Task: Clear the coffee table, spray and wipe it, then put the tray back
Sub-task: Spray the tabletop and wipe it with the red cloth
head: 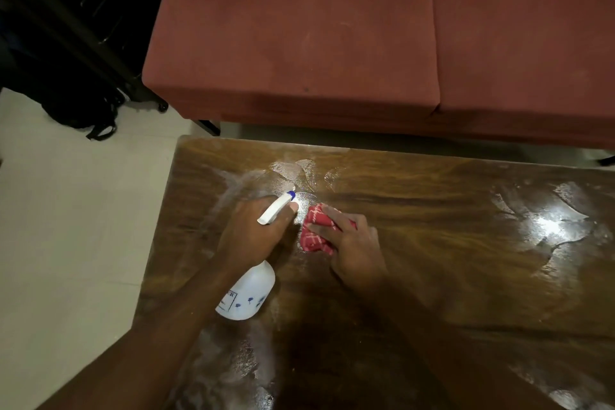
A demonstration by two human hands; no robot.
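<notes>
The dark wooden coffee table (432,243) fills the lower right of the head view, with wet patches and pale streaks on its top. My left hand (253,233) grips a white spray bottle (248,296) by its neck, the blue-tipped nozzle pointing toward the far left part of the table. Just to its right, my right hand (352,243) presses a red checked cloth (314,230) flat on the tabletop. No tray is in view.
A reddish-brown sofa (316,43) stands just beyond the table's far edge, with a narrow gap of floor between. Pale tiled floor (66,226) lies to the left. A black bag (83,110) and dark furniture sit at the far left.
</notes>
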